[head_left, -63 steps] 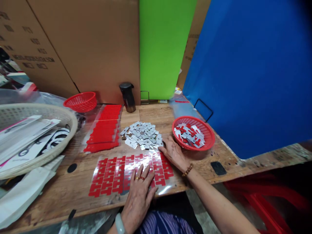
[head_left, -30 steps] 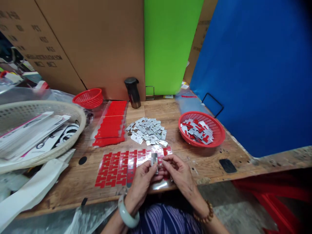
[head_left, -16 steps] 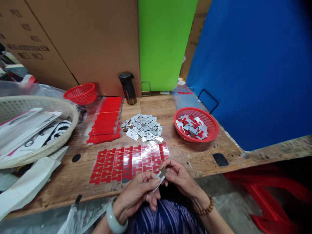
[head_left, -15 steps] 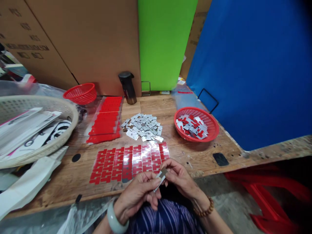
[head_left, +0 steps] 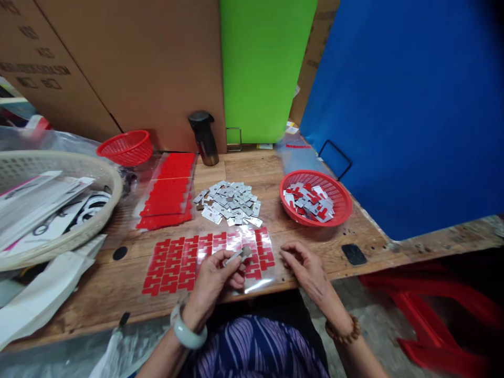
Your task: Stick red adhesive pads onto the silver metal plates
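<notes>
My left hand (head_left: 220,273) pinches a small metal plate (head_left: 238,255) over the clear sheet of red T-shaped stickers (head_left: 189,263). To the right of the sheet, above the table edge, my right hand (head_left: 309,268) has its fingers curled with thumb and forefinger close together; whether something small is between them cannot be made out. A heap of metal plates (head_left: 230,202) lies behind the sheet. Plates and red pieces fill the red basket (head_left: 340,215) at the right.
Stacked red sticker sheets (head_left: 167,191), an empty-looking red basket (head_left: 126,148) and a dark bottle (head_left: 205,139) stand farther back. A large pale basket (head_left: 112,202) is at left. Blue (head_left: 405,115) and green panels (head_left: 268,73) rise behind. A red stool (head_left: 429,315) is below right.
My hands have moved apart. The right hand has let go of the plate and shifted right; the left has moved up and left over the sticker sheet with the plate.
</notes>
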The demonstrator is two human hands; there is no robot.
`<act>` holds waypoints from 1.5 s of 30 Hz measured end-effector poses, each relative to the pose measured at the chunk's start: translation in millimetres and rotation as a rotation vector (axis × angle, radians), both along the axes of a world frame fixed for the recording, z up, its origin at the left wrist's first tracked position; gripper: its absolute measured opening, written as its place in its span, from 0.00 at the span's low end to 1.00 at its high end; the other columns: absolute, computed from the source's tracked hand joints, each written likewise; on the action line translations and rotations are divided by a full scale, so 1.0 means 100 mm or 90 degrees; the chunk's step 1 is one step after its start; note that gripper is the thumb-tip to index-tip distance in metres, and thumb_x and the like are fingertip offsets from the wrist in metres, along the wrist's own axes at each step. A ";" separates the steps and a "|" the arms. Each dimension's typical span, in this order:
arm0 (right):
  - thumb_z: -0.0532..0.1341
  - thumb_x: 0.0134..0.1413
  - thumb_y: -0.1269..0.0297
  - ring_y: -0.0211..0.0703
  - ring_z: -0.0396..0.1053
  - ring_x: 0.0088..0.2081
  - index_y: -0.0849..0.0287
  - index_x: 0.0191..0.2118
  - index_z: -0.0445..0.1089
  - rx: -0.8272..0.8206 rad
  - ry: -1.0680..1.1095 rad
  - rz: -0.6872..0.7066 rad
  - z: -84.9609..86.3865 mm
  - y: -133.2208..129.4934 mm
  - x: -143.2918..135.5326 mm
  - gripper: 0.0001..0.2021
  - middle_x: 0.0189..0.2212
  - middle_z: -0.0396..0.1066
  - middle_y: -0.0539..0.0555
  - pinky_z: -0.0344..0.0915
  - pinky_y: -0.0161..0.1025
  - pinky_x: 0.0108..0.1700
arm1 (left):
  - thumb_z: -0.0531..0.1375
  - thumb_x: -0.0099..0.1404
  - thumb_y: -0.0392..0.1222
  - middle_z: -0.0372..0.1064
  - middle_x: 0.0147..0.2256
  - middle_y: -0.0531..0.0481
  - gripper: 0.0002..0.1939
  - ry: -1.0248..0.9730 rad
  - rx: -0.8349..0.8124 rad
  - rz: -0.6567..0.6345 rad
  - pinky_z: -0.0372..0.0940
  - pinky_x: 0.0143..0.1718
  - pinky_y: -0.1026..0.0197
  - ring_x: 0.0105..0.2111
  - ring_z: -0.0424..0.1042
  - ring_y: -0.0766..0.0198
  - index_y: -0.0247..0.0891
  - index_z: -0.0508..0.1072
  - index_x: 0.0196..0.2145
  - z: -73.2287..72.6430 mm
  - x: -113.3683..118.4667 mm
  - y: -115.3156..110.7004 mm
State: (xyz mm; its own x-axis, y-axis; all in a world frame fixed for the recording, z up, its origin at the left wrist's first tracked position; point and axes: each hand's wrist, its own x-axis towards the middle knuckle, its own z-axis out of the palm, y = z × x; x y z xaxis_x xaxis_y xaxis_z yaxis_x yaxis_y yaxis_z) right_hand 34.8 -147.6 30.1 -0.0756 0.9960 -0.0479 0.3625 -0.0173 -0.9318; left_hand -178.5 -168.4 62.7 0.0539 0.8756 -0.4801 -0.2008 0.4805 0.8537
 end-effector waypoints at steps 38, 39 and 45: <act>0.54 0.56 0.73 0.43 0.64 0.35 0.57 0.33 0.66 0.153 -0.292 0.002 -0.10 -0.05 -0.31 0.06 0.32 0.65 0.53 0.60 0.39 0.39 | 0.61 0.56 0.33 0.75 0.31 0.44 0.09 -0.034 0.087 0.050 0.70 0.35 0.60 0.29 0.76 0.62 0.32 0.68 0.36 -0.41 0.54 0.51; 0.53 0.56 0.73 0.43 0.63 0.35 0.57 0.33 0.65 0.152 -0.288 0.003 -0.09 -0.04 -0.31 0.06 0.31 0.65 0.52 0.59 0.39 0.39 | 0.60 0.56 0.32 0.75 0.31 0.44 0.08 -0.029 0.081 0.050 0.70 0.35 0.60 0.30 0.76 0.62 0.32 0.68 0.36 -0.40 0.54 0.51; 0.51 0.58 0.75 0.41 0.62 0.37 0.59 0.33 0.63 0.192 -0.192 0.054 -0.07 -0.14 -0.28 0.08 0.32 0.63 0.53 0.59 0.38 0.41 | 0.58 0.57 0.28 0.74 0.30 0.45 0.07 -0.013 0.064 0.067 0.70 0.34 0.62 0.30 0.76 0.63 0.31 0.68 0.36 -0.36 0.56 0.52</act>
